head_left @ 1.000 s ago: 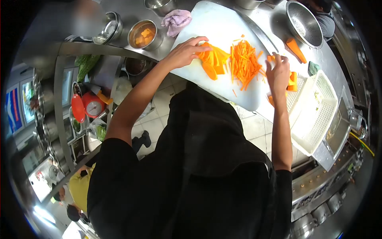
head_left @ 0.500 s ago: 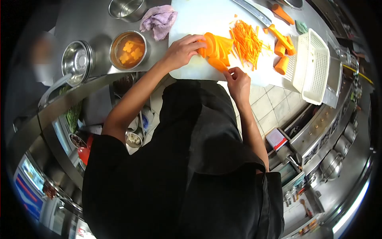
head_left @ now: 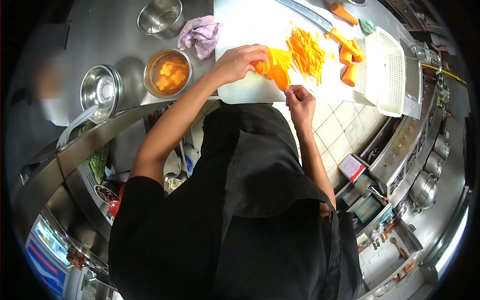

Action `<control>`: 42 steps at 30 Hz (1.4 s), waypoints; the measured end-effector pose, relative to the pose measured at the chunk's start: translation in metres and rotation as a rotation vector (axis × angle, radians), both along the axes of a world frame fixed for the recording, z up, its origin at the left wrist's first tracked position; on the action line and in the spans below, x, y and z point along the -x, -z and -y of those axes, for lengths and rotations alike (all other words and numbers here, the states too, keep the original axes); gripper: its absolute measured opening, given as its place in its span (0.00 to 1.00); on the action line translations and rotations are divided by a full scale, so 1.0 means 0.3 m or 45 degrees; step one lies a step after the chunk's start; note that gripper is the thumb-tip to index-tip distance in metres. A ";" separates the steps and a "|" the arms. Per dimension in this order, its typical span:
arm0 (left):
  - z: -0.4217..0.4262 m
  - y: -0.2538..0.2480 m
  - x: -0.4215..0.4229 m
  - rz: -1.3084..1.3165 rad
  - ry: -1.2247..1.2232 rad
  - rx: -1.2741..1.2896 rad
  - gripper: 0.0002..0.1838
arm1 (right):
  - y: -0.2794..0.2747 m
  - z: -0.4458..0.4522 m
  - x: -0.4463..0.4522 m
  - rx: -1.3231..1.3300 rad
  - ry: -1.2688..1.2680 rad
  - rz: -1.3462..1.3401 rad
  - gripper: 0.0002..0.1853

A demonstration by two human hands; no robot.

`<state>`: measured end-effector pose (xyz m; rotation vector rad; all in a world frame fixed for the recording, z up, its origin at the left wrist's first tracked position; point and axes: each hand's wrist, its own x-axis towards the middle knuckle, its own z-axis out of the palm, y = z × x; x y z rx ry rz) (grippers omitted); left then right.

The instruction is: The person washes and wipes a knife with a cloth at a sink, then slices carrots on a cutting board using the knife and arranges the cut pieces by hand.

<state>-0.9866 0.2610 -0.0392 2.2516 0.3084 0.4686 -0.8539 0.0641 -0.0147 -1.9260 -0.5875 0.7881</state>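
Observation:
Thin orange carrot slices lie overlapped on the white cutting board. My left hand has its fingers closed round the left end of the slices. At their lower right edge, the fingertips of my right hand pinch the rim of a carrot slice. A heap of carrot shreds sits just right of the slices. Behind it a knife rests on the board. Carrot chunks are at the board's right side.
A crumpled purple cloth, an empty steel pot, a pot with flower-shaped carrot pieces in liquid and stacked steel bowls stand left. A white plastic basket is at right. A blurred person is at far left.
My right hand has moved left from the carrot chunks to the slices and pinches one there. My left hand stays at the slices. The view has shifted.

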 end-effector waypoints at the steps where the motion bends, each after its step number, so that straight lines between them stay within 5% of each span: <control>1: -0.004 -0.013 -0.004 0.003 0.008 -0.001 0.20 | 0.014 -0.008 0.003 0.016 -0.003 0.070 0.07; 13: -0.012 -0.063 -0.021 -0.280 0.060 -0.041 0.25 | -0.013 -0.074 0.021 0.081 -0.016 0.392 0.09; 22: -0.004 -0.022 0.009 -0.186 0.017 -0.032 0.29 | -0.013 -0.213 0.069 0.347 -0.299 0.991 0.09; 30: 0.048 0.007 -0.024 -0.206 -0.001 -0.236 0.50 | -0.085 -0.099 -0.033 0.169 -0.269 0.939 0.16; 34: 0.075 0.023 -0.060 -0.226 0.002 -0.351 0.48 | 0.013 -0.074 -0.077 0.384 -0.373 0.901 0.18; 42: 0.194 -0.011 -0.084 -0.239 -0.328 -0.308 0.50 | 0.022 -0.149 -0.150 0.064 -0.426 0.851 0.13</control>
